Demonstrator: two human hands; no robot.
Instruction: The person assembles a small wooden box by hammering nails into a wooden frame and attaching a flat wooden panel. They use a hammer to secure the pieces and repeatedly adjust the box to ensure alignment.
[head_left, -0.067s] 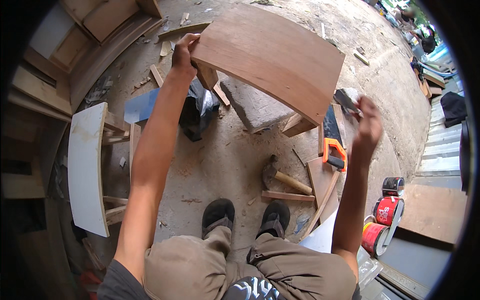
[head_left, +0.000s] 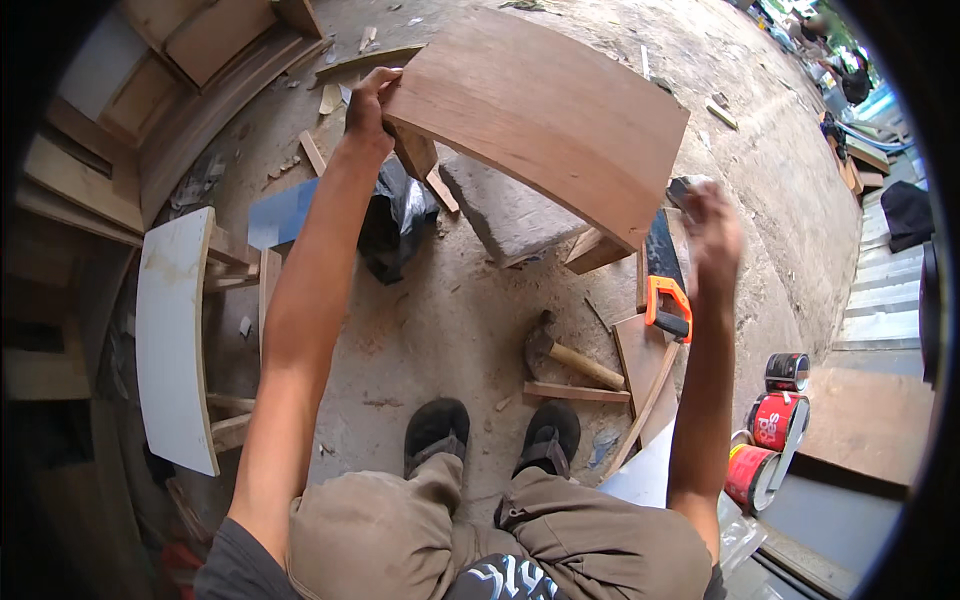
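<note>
My left hand (head_left: 370,112) is closed around the near-left corner of the board (head_left: 550,110), which I have above the middle of the floor (head_left: 375,340), the slab (head_left: 490,205) showing past its near edge. My right hand (head_left: 713,240) is just beyond the board's right edge, fingers part curled and blurred; from this far off I cannot tell whether it has hold of anything. As for progress, a left leg (head_left: 413,153) and a right leg (head_left: 596,250) stand under the board, so I judge it at least partly assembled; its upper side hides the joints, so I can't say whether they are fastened or need more work. Its face is bare wood, unlike the white panel (head_left: 172,340) toward the floor's left edge. Neither the hammer (head_left: 575,362), in front of my shoes (head_left: 548,435), nor the saw (head_left: 668,308), on the right, is in my grip.
</note>
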